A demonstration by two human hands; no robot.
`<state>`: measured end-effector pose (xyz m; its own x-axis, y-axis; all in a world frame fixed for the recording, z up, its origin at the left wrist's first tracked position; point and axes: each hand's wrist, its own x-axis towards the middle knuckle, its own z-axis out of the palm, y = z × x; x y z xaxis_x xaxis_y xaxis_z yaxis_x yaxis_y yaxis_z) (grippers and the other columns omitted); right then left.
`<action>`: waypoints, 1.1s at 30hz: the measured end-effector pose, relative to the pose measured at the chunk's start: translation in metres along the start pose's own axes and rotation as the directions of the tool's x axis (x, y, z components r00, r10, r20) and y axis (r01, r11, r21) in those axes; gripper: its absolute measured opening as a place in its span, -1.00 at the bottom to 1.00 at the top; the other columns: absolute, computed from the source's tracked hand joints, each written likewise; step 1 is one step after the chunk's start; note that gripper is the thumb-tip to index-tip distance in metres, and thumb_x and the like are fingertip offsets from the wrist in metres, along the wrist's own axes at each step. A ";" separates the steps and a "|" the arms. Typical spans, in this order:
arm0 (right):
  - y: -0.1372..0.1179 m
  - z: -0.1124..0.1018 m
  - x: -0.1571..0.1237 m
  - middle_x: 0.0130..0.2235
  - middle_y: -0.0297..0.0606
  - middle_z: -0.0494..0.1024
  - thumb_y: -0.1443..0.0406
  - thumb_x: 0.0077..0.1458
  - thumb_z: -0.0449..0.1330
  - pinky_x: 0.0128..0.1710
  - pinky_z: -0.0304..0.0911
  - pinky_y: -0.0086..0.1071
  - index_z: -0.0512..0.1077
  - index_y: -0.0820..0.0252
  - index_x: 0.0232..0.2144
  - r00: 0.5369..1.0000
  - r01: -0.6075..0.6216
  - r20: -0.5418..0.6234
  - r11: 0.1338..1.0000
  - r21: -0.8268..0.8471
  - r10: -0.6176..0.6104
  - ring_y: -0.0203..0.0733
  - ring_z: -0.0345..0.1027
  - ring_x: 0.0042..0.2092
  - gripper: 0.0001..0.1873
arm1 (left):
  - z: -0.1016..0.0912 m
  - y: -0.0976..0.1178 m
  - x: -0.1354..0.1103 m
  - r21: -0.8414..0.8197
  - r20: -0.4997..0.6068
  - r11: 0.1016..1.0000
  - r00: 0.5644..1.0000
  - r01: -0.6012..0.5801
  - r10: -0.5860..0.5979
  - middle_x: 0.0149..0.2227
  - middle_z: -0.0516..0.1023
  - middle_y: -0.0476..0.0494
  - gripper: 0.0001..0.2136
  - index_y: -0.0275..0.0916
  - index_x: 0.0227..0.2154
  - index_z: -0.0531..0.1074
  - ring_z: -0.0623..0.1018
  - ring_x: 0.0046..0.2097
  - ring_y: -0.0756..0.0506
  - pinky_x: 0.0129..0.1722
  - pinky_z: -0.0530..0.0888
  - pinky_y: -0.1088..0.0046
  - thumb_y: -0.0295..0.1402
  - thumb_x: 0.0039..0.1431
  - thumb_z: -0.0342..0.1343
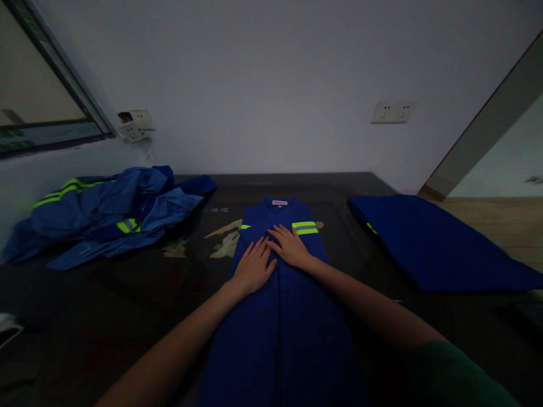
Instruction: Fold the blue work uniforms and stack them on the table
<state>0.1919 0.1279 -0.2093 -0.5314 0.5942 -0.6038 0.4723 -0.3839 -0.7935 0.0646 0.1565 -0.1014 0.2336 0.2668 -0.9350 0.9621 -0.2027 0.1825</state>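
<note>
A blue work garment point(280, 322) with yellow-green reflective stripes lies folded into a long narrow strip on the dark table point(106, 316), collar at the far end. My left hand point(253, 265) rests flat on its middle, fingers stretched out. My right hand point(289, 244) lies flat just beyond it, fingers spread and touching the left fingertips. Neither hand grips the cloth.
A crumpled heap of blue striped garments point(110, 212) sits at the far left of the table. A folded blue garment point(428, 240) lies at the right. Wall sockets point(392, 112) are on the white wall behind; a window frame point(55, 107) is at the left.
</note>
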 end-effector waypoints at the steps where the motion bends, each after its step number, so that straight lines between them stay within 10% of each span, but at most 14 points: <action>1: 0.007 -0.001 0.006 0.23 -0.06 0.29 0.07 0.29 -0.06 0.26 -0.05 0.00 0.29 0.22 0.17 0.999 -0.007 -0.046 0.999 0.037 0.008 -0.01 0.05 0.29 -0.47 | -0.001 0.001 0.000 -0.019 -0.031 1.000 1.000 -0.001 0.000 0.30 0.16 -0.37 -0.50 -0.42 0.24 0.14 0.09 0.34 -0.22 0.32 0.05 0.08 -0.23 0.33 -0.17; 6: 0.072 -0.032 0.052 0.02 -0.07 0.48 0.27 0.23 0.03 0.11 0.17 -0.19 0.44 0.22 0.01 0.943 -0.145 -0.300 0.989 0.008 0.141 -0.07 0.30 0.08 -0.65 | -0.011 0.012 -0.003 -0.149 -0.111 0.981 0.988 -0.122 0.106 0.31 0.17 -0.14 -0.56 -0.16 0.28 0.10 0.12 0.34 -0.10 0.32 0.08 0.14 -0.31 0.37 -0.23; 13: 0.150 -0.071 0.090 -0.14 -0.15 0.56 0.21 0.15 0.16 -0.03 0.21 -0.32 0.55 0.18 -0.15 0.922 -0.385 -0.092 0.912 -0.140 0.375 -0.11 0.39 -0.07 -0.73 | -0.015 0.021 -0.009 -0.151 0.019 0.954 0.964 -0.258 0.264 0.38 -0.03 -0.07 -0.51 0.09 0.28 0.05 -0.03 0.38 -0.22 0.29 -0.02 -0.11 -0.09 0.32 -0.12; 23: 0.171 -0.081 0.129 -0.26 -0.21 0.58 0.06 -0.01 0.27 -0.11 0.19 -0.36 0.58 0.23 -0.39 0.968 -0.131 0.202 0.987 -0.090 0.147 -0.17 0.38 -0.19 -0.66 | -0.010 0.019 -0.007 -0.162 0.003 0.943 0.956 -0.290 0.295 0.38 -0.05 -0.09 -0.48 0.08 0.29 0.01 0.01 0.37 -0.22 0.29 -0.06 -0.13 -0.10 0.31 -0.08; 33: 0.164 -0.083 0.148 -0.51 -0.30 0.47 -0.07 -0.12 0.23 -0.42 0.08 -0.42 0.55 0.30 -0.48 0.832 -0.091 0.544 0.993 -0.070 0.114 -0.30 0.22 -0.46 -0.50 | -0.012 0.020 -0.006 -0.167 0.028 0.947 0.959 -0.273 0.282 0.37 -0.02 -0.11 -0.48 0.05 0.28 0.05 0.03 0.36 -0.22 0.28 -0.05 -0.13 -0.17 0.28 -0.02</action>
<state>0.2493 0.2121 -0.4225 -0.7704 0.0661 -0.6342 0.5663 -0.3861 -0.7282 0.0846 0.1624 -0.0885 0.4909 0.1721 -0.8540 0.8712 -0.1071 0.4792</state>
